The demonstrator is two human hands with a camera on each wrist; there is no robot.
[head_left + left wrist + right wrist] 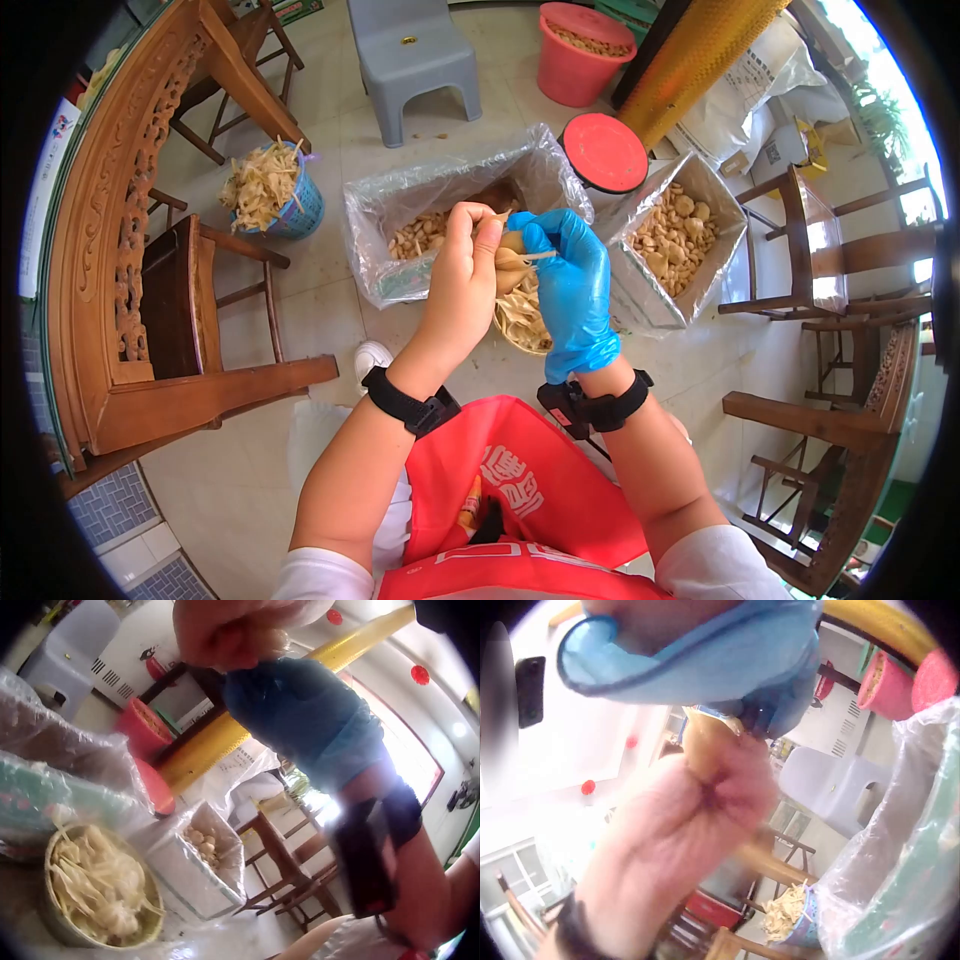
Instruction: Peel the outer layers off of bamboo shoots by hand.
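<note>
Fingers (461,228) of a bare left hand (465,272) are pinching a garlic bulb (511,264) with almost no gap, while a blue-gloved right hand (577,285) is closing curled fingertips on its other side, above a bucket (47,906) of papery husks (97,881). The bulb is probably weighing little, its core staying firm, its dry skin tearing and slipping easily; its broad flanks are likely offering the surest hold. A thin stalk is pointing rightward, apparently along the long axis, which fingers are partly hiding.
</note>
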